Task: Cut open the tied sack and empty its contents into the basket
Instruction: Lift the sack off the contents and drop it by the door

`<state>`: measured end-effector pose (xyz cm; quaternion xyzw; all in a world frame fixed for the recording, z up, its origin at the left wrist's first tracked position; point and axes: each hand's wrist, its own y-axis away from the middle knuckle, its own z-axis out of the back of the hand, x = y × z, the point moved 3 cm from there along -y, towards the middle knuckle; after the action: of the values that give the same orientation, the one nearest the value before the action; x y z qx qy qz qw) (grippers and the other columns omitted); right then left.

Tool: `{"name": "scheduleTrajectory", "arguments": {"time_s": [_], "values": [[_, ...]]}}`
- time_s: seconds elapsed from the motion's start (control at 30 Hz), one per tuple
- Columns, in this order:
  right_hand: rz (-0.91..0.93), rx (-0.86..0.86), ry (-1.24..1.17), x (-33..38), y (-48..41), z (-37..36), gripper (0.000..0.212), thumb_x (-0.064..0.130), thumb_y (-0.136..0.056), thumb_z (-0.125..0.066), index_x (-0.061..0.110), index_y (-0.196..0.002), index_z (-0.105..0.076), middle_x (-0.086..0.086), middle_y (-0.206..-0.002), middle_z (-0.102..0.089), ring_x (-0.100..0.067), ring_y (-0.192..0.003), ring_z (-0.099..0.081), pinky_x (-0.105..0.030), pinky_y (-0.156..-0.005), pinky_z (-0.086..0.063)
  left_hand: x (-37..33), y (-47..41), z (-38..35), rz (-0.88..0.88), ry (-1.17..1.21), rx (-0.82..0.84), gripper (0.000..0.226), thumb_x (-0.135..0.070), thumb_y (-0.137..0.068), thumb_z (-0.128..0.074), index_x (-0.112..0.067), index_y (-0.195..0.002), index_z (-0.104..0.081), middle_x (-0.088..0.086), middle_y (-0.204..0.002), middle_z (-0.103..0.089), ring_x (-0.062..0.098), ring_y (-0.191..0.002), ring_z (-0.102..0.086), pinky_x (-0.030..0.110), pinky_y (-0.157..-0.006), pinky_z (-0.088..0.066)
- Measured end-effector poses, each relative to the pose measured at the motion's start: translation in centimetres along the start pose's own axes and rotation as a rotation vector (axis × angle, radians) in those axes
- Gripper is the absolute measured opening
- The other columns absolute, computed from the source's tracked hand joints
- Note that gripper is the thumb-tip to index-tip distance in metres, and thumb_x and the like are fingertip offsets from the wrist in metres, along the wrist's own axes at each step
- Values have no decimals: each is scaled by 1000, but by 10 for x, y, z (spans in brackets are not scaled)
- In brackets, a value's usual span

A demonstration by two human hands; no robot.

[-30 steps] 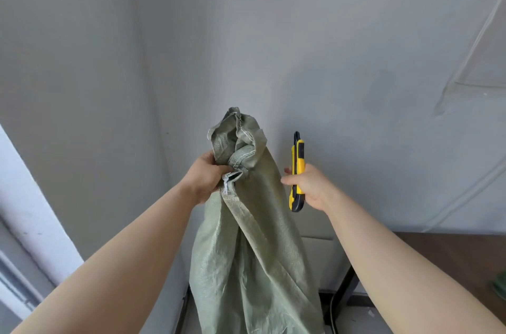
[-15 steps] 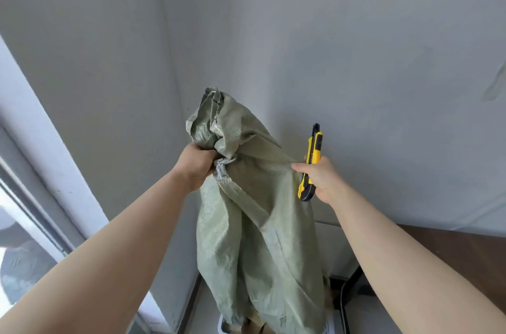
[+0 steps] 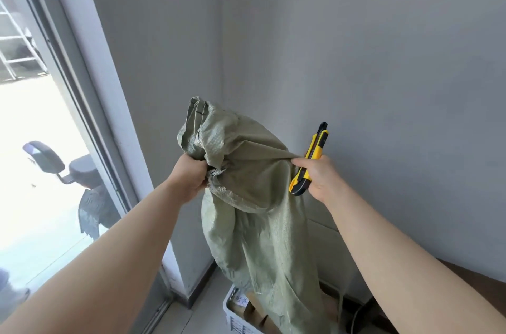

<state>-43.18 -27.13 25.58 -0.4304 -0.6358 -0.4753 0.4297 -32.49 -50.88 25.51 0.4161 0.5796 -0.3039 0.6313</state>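
Observation:
A green woven sack [image 3: 257, 224] hangs in front of me, its lower end down in a white basket [image 3: 232, 314] on the floor. My left hand [image 3: 191, 177] grips the sack's bunched, tied end, which points up. My right hand [image 3: 320, 177] holds a yellow and black utility knife [image 3: 310, 160] upright, and its fingertips pinch a fold of the sack beside the knife. Brown cardboard packages [image 3: 254, 317] show inside the basket under the sack. No blade is visible on the knife.
A grey wall corner stands right behind the sack. On the left is a glass door [image 3: 41, 142] with a scooter [image 3: 63, 169] outside. A dark brown table edge [image 3: 479, 281] and a cable [image 3: 356, 317] lie at the lower right.
The view has swung left and down, bringing the door and the basket into sight. The sack's top now leans left, and my right fingertips have taken a fold of it.

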Motion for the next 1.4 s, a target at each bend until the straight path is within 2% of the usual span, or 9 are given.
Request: {"name": "scheduleTrajectory", "arguments": {"time_s": [0.2,0.33,0.43,0.53,0.63,0.83,0.93,1.23,1.4], "values": [[-34,204,6,-18,31,-24,25,-11,-80,-62,9,-87,-49,-11,-79,-53,-28,-81,-59,-48,-86,-51,19,73,38,-7,35,-242,20,-1,-89,-57,-20,-85,-62,7,-78,-66,13,-55,-62,25,-52,-53],[-78,313,44,-37,66,-56,24,-9,-78,-65,6,-93,-52,-17,-88,-55,-33,-88,-60,-54,-94,-49,35,127,79,10,43,-360,13,-7,-89,-57,-14,-97,-63,21,-91,-67,27,-71,-62,43,-63,-59],[-85,378,52,-49,95,-85,24,-11,-79,-63,8,-89,-50,-12,-79,-54,-28,-78,-59,-47,-84,-52,46,164,109,39,61,-449,19,-6,-90,-54,-6,-108,-60,20,-89,-66,26,-69,-59,33,-57,-56],[-80,440,46,-60,123,-116,28,-13,-81,-59,11,-79,-46,-8,-72,-50,-21,-67,-54,-35,-66,-48,54,198,136,35,67,-517,15,-3,-93,-50,-10,-102,-60,11,-82,-63,22,-65,-58,28,-56,-53],[-99,523,57,-69,152,-144,28,-13,-81,-59,12,-77,-46,-8,-71,-50,-21,-65,-54,-35,-64,-49,61,234,164,20,77,-620,14,-4,-94,-50,-13,-94,-60,10,-78,-62,19,-62,-57,24,-47,-52],[-156,676,120,-95,220,-198,21,-9,-81,-61,7,-86,-49,-13,-78,-53,-26,-69,-59,-39,-67,-55,85,314,225,98,77,-740,19,-12,-86,-61,-12,-106,-65,22,-104,-71,36,-90,-69,54,-78,-59],[-169,732,132,-108,261,-224,24,-9,-83,-60,11,-78,-47,-6,-68,-49,-18,-61,-54,-29,-55,-48,90,362,251,97,92,-793,23,-10,-84,-67,-15,-107,-67,14,-97,-73,29,-84,-70,47,-77,-60],[-223,1037,240,-161,398,-299,20,-5,-83,-62,9,-80,-49,-11,-72,-51,-27,-71,-56,-42,-74,-50,110,512,317,-20,270,-1051,35,-13,-76,-76,-15,-110,-68,11,-99,-74,28,-88,-71,32,-60,-56],[-276,1201,302,-200,467,-336,11,-5,-82,-62,1,-82,-54,-16,-74,-53,-30,-69,-59,-42,-71,-55,139,587,341,-17,288,-1409,35,-28,-72,-78,-21,-105,-70,5,-97,-75,28,-91,-69,47,-81,-58]]}}
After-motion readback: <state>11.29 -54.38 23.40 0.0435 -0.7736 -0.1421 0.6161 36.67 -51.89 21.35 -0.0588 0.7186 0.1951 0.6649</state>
